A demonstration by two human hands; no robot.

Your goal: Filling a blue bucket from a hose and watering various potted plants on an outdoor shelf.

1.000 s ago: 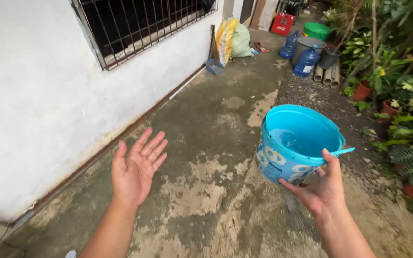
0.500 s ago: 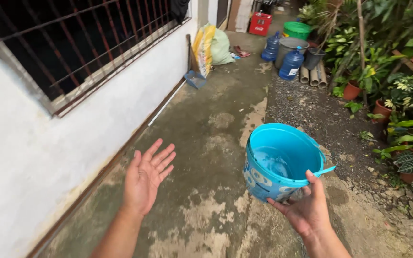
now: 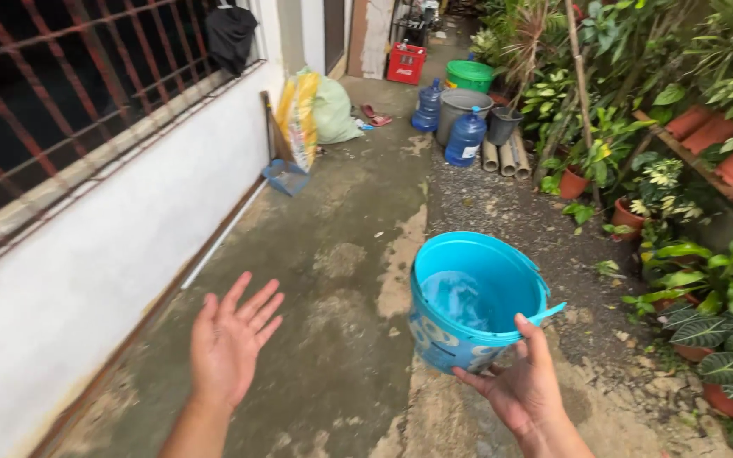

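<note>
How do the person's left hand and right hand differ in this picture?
The right hand holds the blue bucket from below, thumb over its rim; the left hand holds nothing. The left hand's fingers are spread and open over the wet concrete path; the right hand's curl under the bucket. Both are bare and palm-up.

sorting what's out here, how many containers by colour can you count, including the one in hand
Blue: 3, the bucket held by the right hand, and two water jugs
Green: 1, a tub
Grey: 2, a big drum and a small bucket
Red: 1, a crate
Total: 7
The left hand holds nothing.
</note>
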